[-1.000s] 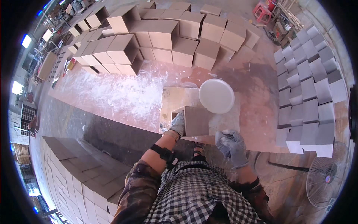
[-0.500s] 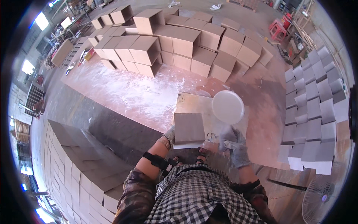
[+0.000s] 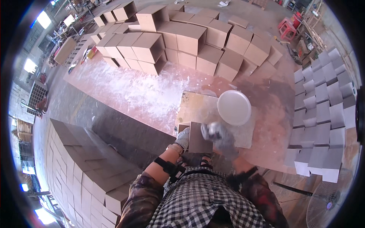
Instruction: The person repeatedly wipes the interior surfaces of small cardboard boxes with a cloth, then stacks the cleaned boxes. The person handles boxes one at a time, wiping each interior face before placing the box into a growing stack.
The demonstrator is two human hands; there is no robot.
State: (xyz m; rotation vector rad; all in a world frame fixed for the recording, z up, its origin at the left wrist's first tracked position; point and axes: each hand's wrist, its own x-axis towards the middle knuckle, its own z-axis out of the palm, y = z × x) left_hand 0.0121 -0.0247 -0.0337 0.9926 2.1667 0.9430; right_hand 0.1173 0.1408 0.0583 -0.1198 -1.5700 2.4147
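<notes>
A cardboard box point(image 3: 200, 137) with a brown-grey face stands at the near edge of a worn board point(image 3: 197, 104), in front of me. My left hand point(image 3: 183, 138), in a grey knit glove, grips the box at its left side. My right hand point(image 3: 218, 136), gloved too and smeared by motion, is at the right edge of the box with its fingers curled. Whether something small is in those fingers I cannot make out. Just beyond the right hand, a round white tub point(image 3: 234, 108) sits on the board.
Brown boxes point(image 3: 167, 36) are stacked in rows across the table's far side. Greyish boxes point(image 3: 321, 110) line the right, with a fan point(image 3: 326, 201) near them. A large stack point(image 3: 81, 167) rises at my left. White powder point(image 3: 148, 87) covers part of the reddish tabletop.
The box has turned, so its opening now shows beside my left hand. My right hand has moved left and up from beside the box to its right edge.
</notes>
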